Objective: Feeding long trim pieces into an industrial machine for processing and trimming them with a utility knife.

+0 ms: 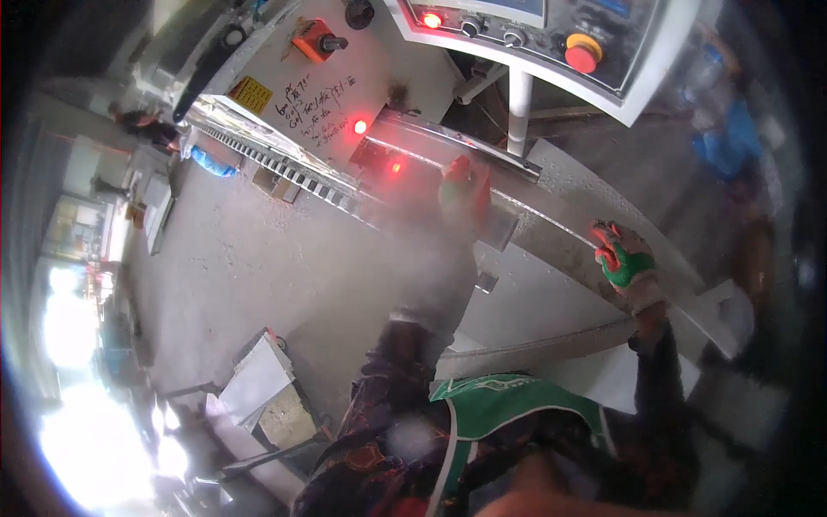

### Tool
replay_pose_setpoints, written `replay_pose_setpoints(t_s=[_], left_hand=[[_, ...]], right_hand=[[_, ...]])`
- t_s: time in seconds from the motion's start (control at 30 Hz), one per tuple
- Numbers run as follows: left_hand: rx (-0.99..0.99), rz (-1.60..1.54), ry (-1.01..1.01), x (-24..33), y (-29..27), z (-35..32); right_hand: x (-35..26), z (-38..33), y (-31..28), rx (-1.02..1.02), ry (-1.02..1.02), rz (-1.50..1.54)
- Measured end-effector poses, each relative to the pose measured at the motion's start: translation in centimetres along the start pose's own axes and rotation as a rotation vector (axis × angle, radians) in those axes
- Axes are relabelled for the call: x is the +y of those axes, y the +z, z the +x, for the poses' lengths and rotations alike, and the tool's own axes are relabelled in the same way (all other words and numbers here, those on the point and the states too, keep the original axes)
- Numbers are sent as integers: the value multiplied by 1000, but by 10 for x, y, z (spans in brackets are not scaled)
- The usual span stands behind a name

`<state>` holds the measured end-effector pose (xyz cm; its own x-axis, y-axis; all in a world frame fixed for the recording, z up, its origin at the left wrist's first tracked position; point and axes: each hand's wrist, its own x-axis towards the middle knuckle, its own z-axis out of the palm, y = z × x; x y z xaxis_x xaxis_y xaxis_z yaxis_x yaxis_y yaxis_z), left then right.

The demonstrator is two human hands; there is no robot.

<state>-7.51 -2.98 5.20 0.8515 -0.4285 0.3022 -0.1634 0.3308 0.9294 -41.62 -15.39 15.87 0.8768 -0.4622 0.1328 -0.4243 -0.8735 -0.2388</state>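
Note:
Both my hands wear green and red work gloves. My right hand point(622, 257) curls its fingers over the near edge of a long grey metal strip point(551, 215) that lies slanting along the bed of a bending machine. My left hand point(465, 188), blurred by motion, grips the same strip farther up, close to the machine's red glowing lights point(360, 127). My dark patterned sleeves and a green vest point(508, 405) fill the lower middle.
A white control panel point(637, 77) with a red mushroom button point(582, 53) hangs above. An orange switch point(314, 39) sits on the machine's white face. Flat sheets are stacked on the concrete floor at lower left point(258, 379). Another person point(142, 125) stands far left.

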Motion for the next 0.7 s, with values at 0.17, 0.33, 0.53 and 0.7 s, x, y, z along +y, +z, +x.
replay_pose_setpoints(t_s=[0.17,0.33,0.53,0.7], left_hand=[[-36,144,22,13,4,-3],[246,-914,-779,31,11,2],[166,-963,-607,22,18,10],[189,-1258,-587,6,10,17]], right_hand=[[12,-6,12,97,-94,-43],[10,-20,5,133,-94,-24],[20,-22,22,184,-75,-30],[6,-14,15,166,-34,-13]])
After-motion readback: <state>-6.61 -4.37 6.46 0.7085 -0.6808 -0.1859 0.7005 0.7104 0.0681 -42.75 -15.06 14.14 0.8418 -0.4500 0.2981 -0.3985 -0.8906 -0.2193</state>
